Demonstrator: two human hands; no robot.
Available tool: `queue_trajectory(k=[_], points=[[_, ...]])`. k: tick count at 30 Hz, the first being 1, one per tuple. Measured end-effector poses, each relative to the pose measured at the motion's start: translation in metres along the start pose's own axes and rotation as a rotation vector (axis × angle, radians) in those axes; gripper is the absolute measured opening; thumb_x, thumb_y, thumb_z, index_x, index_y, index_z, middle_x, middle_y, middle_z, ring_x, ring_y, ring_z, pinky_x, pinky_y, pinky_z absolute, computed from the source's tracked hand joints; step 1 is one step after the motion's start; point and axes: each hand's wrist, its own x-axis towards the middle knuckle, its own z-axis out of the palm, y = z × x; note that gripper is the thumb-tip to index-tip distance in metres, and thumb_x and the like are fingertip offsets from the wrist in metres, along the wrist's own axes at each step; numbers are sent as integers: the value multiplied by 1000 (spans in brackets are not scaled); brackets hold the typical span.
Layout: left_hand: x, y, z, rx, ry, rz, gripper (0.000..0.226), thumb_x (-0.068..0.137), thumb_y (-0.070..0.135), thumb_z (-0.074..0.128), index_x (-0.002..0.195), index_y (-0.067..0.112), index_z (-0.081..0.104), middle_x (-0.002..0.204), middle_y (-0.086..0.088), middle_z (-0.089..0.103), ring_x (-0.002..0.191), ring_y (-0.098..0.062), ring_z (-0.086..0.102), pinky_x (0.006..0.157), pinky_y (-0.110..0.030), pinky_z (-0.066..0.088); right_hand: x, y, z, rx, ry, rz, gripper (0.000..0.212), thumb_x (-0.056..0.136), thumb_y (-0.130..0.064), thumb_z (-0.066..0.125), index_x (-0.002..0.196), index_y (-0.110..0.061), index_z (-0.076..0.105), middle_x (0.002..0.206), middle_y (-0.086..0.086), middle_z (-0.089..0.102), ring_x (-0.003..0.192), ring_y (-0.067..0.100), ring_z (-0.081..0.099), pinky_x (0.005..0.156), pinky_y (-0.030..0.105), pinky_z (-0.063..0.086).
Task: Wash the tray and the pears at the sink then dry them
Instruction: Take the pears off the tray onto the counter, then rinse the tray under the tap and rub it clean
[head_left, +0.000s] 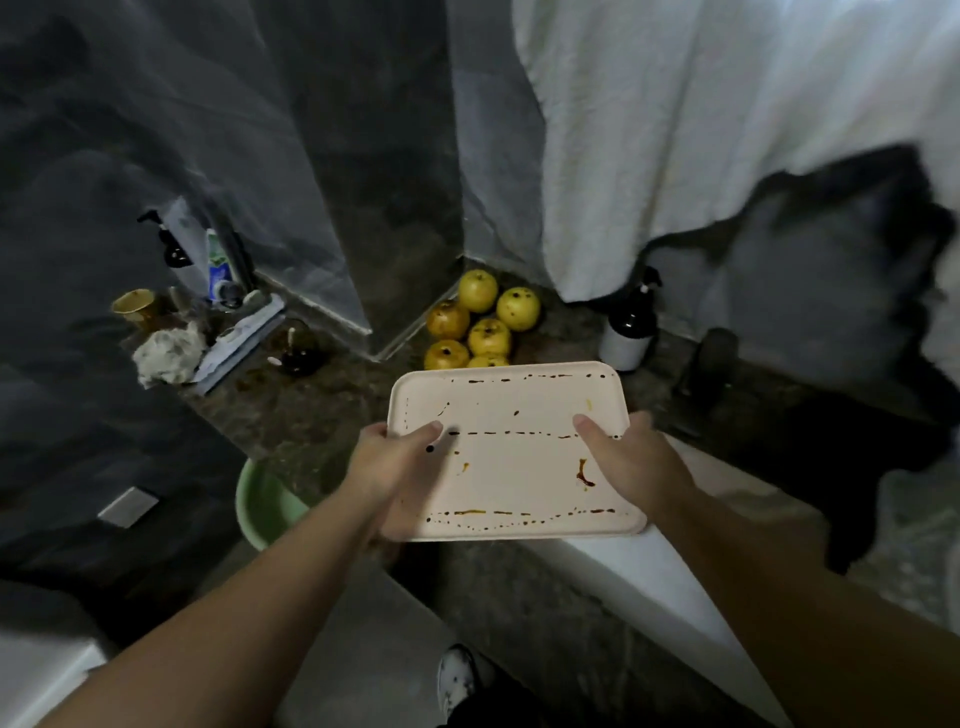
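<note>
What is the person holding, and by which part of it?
The stained tray, held by its two short sides: the left hand grips the left edge and the right hand the right edge, thumbs on top.

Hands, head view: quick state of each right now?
Left hand: grips the left edge of the stained beige rectangular tray, thumb on top.
Right hand: grips the tray's right edge, thumb on top.

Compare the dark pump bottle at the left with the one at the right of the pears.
The left pump bottle stands farther back among clutter, and looks all dark; the right pump bottle stands alone beside the pears and carries a broad white label. The left one appears smaller in the picture. Both stand upright with black pump tops.
</note>
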Motion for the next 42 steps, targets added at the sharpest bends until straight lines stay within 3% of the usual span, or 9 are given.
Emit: queue_trajectory(k=[5,9,16,21,25,30,35,39,42], points=[[-14,-6,47,69,-75,-10,78,78,51,84,139,13,52,103,10,60,90,-7,56,66,-27,41,-12,65,-15,41,18,91,75,91,-70,53,146,-22,38,119,1,65,93,18,65,70,34,50],[-11,-16,64,119,-56,-49,92,73,48,87,144,13,40,116,0,57,94,-14,56,83,-39,45,-14,97,-17,31,31,41,44,95,-62,54,120,-26,53,83,-12,69,64,6,69,53,26,52],[14,-29,70,171,-116,-33,96,40,69,80,117,17,56,103,4,69,90,-14,66,70,-33,51,-3,112,1,251,23,115,26,96,-57,59,107,-34,53,90,-14,67,66,1,67,56,21,50],[32,-21,89,207,-214,-16,110,41,72,83,132,18,55,114,1,69,99,-20,68,89,-42,58,7,133,12,349,40,294,72,94,-70,51,143,-18,51,136,7,60,116,28,62,96,44,51],[39,-18,122,265,-321,-1,87,59,67,89,126,28,51,106,12,64,92,-11,64,73,-32,53,16,152,4,561,160,491,59,96,-58,59,134,-13,52,125,11,61,102,31,62,86,48,55],[48,-6,161,307,-435,77,71,71,54,90,123,27,50,97,16,60,86,-5,60,68,-28,51,12,174,-9,410,312,516,48,92,-64,58,117,-25,48,99,-1,56,79,12,53,72,36,45],[58,0,181,282,-468,127,79,72,55,89,136,31,50,118,6,67,102,-21,69,96,-49,58,18,179,-13,392,389,416,45,97,-58,55,123,-21,56,103,1,57,84,14,54,75,35,42],[72,-15,192,234,-478,192,49,76,50,88,110,35,55,114,5,71,100,-20,73,94,-47,59,23,189,-16,533,390,374,23,99,-57,52,89,-37,55,90,-10,54,80,7,50,77,37,40],[73,-31,202,201,-469,215,41,80,47,85,109,36,57,110,2,74,93,-18,75,86,-44,62,28,206,-9,546,374,337,43,97,-61,52,124,-28,55,112,-3,56,96,17,54,86,40,40]])
